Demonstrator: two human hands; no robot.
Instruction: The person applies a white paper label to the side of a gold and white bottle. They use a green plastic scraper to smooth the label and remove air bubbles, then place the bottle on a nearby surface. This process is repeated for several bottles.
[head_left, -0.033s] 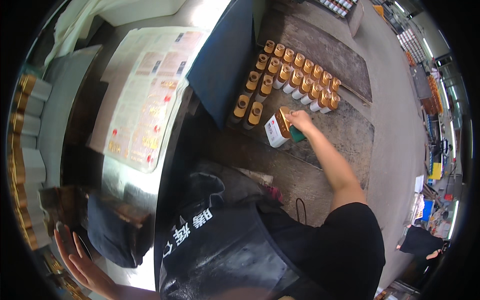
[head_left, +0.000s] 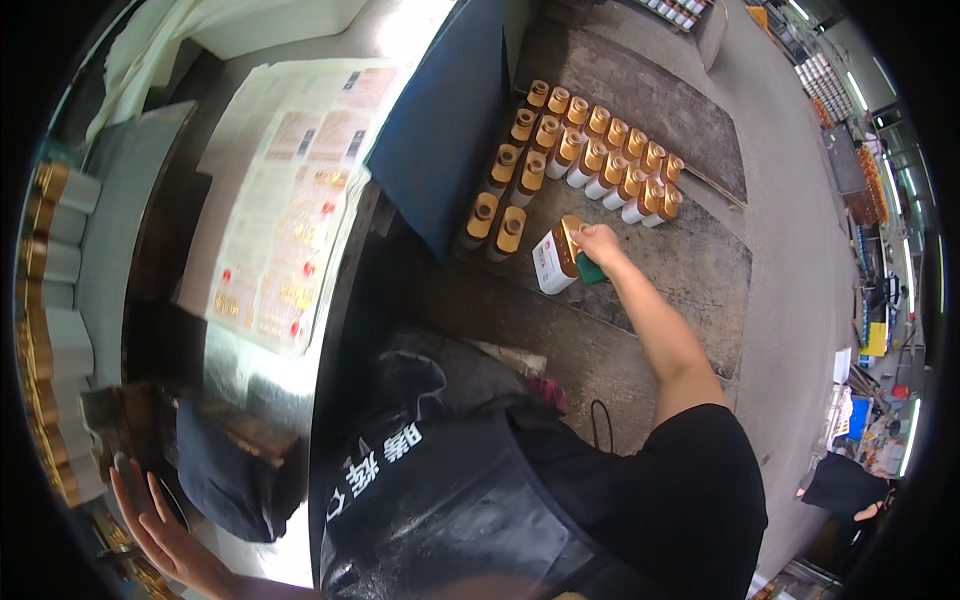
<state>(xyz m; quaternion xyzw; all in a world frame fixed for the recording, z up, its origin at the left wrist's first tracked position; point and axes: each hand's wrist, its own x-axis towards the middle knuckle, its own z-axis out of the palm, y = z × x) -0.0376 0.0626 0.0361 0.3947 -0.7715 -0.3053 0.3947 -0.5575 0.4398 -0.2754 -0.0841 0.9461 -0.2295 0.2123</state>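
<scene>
My right hand (head_left: 600,243) reaches out over a low dark board, its fingers closed round the gold neck end of a white bottle (head_left: 549,267) with a gold shoulder. The bottle tilts a little, and its printed white side faces left. Something dark green (head_left: 592,271) shows beneath the hand; I cannot make out what it is. Beyond it stand rows of similar gold-topped bottles (head_left: 567,146), upright and open-necked. At the lower left my left hand (head_left: 170,535) has its fingers spread and holds nothing. One fingertip bears a grey covering. It is nearest a pad wrapped in dark cloth (head_left: 225,478).
Printed sheets (head_left: 285,200) with gold and red marks lie on a metal bench (head_left: 262,365) to my left. A blue panel (head_left: 440,130) stands between bench and bottles. More gold-and-white containers (head_left: 62,340) line the far left edge. At the far right, a person in black (head_left: 842,484) is near cluttered benches.
</scene>
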